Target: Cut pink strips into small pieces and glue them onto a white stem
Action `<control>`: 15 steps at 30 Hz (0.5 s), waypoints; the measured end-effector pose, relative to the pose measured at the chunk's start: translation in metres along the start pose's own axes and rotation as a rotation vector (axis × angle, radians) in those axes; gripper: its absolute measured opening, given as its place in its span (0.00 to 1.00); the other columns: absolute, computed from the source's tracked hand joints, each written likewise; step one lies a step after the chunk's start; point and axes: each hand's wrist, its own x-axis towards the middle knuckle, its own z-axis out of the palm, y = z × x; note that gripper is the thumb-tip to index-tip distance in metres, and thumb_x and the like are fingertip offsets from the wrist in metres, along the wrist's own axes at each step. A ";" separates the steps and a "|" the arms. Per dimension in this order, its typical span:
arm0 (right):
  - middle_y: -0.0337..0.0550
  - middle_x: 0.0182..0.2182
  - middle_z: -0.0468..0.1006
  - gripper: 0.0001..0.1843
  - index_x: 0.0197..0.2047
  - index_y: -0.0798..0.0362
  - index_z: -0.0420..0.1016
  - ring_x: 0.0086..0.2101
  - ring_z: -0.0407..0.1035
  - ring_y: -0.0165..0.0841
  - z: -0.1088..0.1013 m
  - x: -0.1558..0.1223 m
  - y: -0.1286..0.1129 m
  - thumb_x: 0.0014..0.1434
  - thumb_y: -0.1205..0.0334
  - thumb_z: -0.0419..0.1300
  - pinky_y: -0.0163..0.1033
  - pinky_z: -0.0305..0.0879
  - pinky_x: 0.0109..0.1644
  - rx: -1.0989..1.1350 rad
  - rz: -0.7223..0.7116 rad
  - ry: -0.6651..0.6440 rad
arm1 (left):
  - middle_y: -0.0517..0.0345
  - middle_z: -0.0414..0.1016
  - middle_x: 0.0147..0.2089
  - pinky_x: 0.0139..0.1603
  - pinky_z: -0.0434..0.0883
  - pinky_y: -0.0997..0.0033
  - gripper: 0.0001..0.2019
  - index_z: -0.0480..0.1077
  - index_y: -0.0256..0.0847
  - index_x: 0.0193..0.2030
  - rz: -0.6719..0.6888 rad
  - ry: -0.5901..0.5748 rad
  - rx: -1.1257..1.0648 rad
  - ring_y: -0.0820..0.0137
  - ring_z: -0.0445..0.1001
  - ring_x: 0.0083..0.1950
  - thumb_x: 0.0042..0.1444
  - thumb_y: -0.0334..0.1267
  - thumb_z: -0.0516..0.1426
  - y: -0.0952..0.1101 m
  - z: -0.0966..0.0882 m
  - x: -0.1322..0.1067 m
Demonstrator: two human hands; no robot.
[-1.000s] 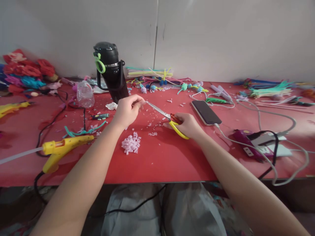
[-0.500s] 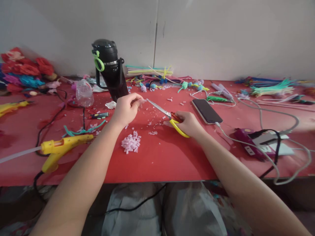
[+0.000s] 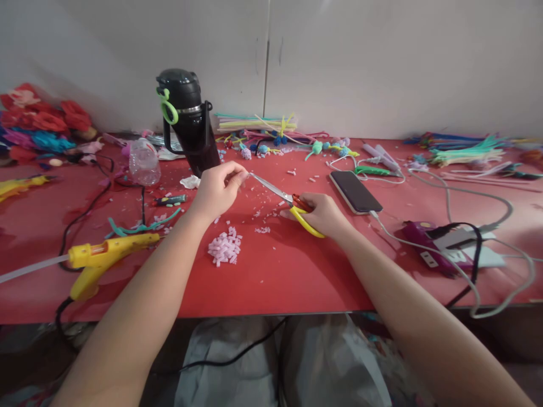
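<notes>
My right hand grips the yellow and red handles of a pair of scissors, whose blades point left toward my other hand. My left hand is pinched shut at the blade tips on something too small to make out. Below it on the red table lies a small pile of pale pink cut pieces, with more bits scattered around.
A yellow glue gun lies at the left with its cable. A black flask and a clear plastic bottle stand behind. A phone on a charging cable, a purple power strip, pipe cleaners and crepe flowers line the back.
Both hands and the scissors stay almost where they were; only the camera has shifted slightly.
</notes>
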 end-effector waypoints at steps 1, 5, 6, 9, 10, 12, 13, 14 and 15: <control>0.32 0.21 0.53 0.32 0.23 0.50 0.55 0.25 0.46 0.27 0.000 0.000 0.000 0.44 0.36 0.68 0.36 0.43 0.27 -0.003 0.001 -0.001 | 0.59 0.73 0.28 0.33 0.67 0.72 0.10 0.72 0.39 0.34 -0.003 -0.003 -0.001 0.72 0.70 0.30 0.62 0.43 0.56 0.000 0.000 0.000; 0.32 0.21 0.53 0.32 0.23 0.50 0.54 0.25 0.46 0.27 -0.001 -0.001 -0.003 0.44 0.35 0.68 0.37 0.42 0.27 -0.020 0.009 -0.008 | 0.59 0.72 0.29 0.34 0.66 0.71 0.10 0.71 0.39 0.34 -0.015 -0.016 -0.013 0.72 0.70 0.31 0.62 0.43 0.55 0.002 0.000 -0.001; 0.32 0.21 0.52 0.32 0.23 0.50 0.54 0.25 0.46 0.27 -0.001 -0.001 -0.003 0.45 0.35 0.68 0.37 0.42 0.28 -0.023 0.008 -0.005 | 0.59 0.72 0.29 0.34 0.66 0.71 0.10 0.71 0.39 0.35 -0.021 -0.021 -0.018 0.72 0.69 0.31 0.62 0.42 0.55 0.003 0.000 -0.001; 0.32 0.20 0.53 0.32 0.23 0.50 0.54 0.25 0.46 0.27 -0.001 -0.001 -0.004 0.45 0.35 0.67 0.36 0.42 0.28 -0.024 -0.008 0.008 | 0.60 0.71 0.29 0.34 0.66 0.71 0.09 0.70 0.39 0.35 -0.032 -0.035 -0.025 0.72 0.69 0.30 0.63 0.41 0.54 0.004 0.001 0.000; 0.32 0.20 0.53 0.32 0.23 0.50 0.55 0.25 0.46 0.27 -0.001 -0.001 -0.004 0.45 0.35 0.67 0.36 0.42 0.28 -0.023 -0.011 0.009 | 0.60 0.71 0.28 0.34 0.66 0.71 0.08 0.70 0.39 0.36 -0.034 -0.037 -0.023 0.72 0.69 0.30 0.63 0.41 0.54 0.004 0.001 0.000; 0.32 0.20 0.53 0.32 0.23 0.50 0.55 0.25 0.47 0.26 -0.001 -0.001 -0.004 0.45 0.34 0.67 0.36 0.42 0.28 -0.027 -0.012 0.007 | 0.60 0.71 0.28 0.34 0.66 0.70 0.08 0.69 0.40 0.36 -0.033 -0.039 -0.015 0.72 0.69 0.30 0.63 0.40 0.53 0.003 0.001 0.000; 0.32 0.20 0.54 0.32 0.23 0.50 0.55 0.25 0.47 0.26 -0.001 -0.001 -0.005 0.45 0.34 0.66 0.36 0.43 0.28 -0.030 -0.011 0.007 | 0.60 0.71 0.28 0.34 0.66 0.70 0.08 0.69 0.40 0.37 -0.034 -0.038 -0.014 0.72 0.69 0.30 0.63 0.41 0.53 0.003 0.002 0.000; 0.32 0.20 0.54 0.32 0.23 0.51 0.56 0.24 0.47 0.26 -0.001 -0.001 -0.005 0.46 0.33 0.66 0.36 0.43 0.28 -0.032 -0.011 0.008 | 0.60 0.71 0.28 0.34 0.67 0.70 0.09 0.69 0.40 0.37 -0.035 -0.039 -0.017 0.72 0.69 0.30 0.64 0.41 0.53 0.002 0.002 0.000; 0.32 0.20 0.54 0.32 0.23 0.51 0.56 0.24 0.47 0.26 -0.001 -0.001 -0.006 0.46 0.33 0.66 0.36 0.43 0.28 -0.033 -0.012 0.010 | 0.60 0.71 0.29 0.34 0.67 0.70 0.09 0.69 0.40 0.37 -0.038 -0.040 -0.024 0.72 0.69 0.30 0.64 0.42 0.53 0.001 0.002 0.000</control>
